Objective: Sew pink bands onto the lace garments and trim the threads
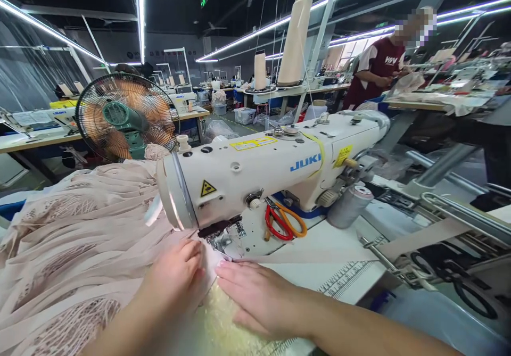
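A white JUKI sewing machine (247,170) stands across the worktable, its needle area and metal presser foot (219,240) partly hidden under the head. Light pink-beige fabric (209,263) runs up to the foot, with a pale yellowish lace-like piece (219,319) nearer me. My left hand (173,273), slightly blurred, is closed with curled fingers on the fabric just left of the foot. Flat on the cloth, right of the left hand, lies my right hand (259,295), its fingers stretched toward the foot. A heap of beige lace fabric (72,233) spreads left of the machine.
Red-and-orange-handled scissors (281,222) lie on the machine bed beside a grey thread cone (350,207). A fan (125,115) stands behind the fabric heap. Tall beige thread cones (295,39) rise behind the machine. A person in a maroon shirt (377,71) stands at another table.
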The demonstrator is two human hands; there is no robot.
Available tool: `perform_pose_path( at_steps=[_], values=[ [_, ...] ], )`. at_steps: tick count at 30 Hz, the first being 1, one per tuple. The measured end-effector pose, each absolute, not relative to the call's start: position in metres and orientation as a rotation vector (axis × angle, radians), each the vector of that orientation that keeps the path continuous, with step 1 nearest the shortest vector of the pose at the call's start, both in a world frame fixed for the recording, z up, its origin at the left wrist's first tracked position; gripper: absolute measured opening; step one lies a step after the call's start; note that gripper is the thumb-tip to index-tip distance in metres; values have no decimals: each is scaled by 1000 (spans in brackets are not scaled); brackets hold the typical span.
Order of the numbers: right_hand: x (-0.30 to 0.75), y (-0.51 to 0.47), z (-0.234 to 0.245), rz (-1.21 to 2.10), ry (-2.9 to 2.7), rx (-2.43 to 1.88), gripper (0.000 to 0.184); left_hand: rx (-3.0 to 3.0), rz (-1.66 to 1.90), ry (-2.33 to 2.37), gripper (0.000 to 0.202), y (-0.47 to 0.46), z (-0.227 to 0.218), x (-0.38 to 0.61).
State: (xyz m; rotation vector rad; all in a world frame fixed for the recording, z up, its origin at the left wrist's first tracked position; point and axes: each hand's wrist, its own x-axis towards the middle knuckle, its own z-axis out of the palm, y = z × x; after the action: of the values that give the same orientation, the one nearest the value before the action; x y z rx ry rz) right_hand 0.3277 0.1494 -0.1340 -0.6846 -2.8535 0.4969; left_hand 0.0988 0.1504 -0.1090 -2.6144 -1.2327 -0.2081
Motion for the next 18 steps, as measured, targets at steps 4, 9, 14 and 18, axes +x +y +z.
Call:
perform_pose_path(
  at_steps=[4, 9, 14, 18],
  values=[
    [328, 150, -145, 488, -2771, -672, 56, -2596, -188, -1003, 30, 124, -113, 115],
    [327, 152, -152, 413, -2700, -614, 54, -2433, -144, -776, 39, 123, -122, 102],
    [327, 154, -157, 338, -2641, -566, 52, -2403, -91, -688, 41, 140, -117, 91],
    [326, 154, -158, 322, -2632, -565, 49, -2422, -67, -677, 42, 148, -116, 87]
  ],
)
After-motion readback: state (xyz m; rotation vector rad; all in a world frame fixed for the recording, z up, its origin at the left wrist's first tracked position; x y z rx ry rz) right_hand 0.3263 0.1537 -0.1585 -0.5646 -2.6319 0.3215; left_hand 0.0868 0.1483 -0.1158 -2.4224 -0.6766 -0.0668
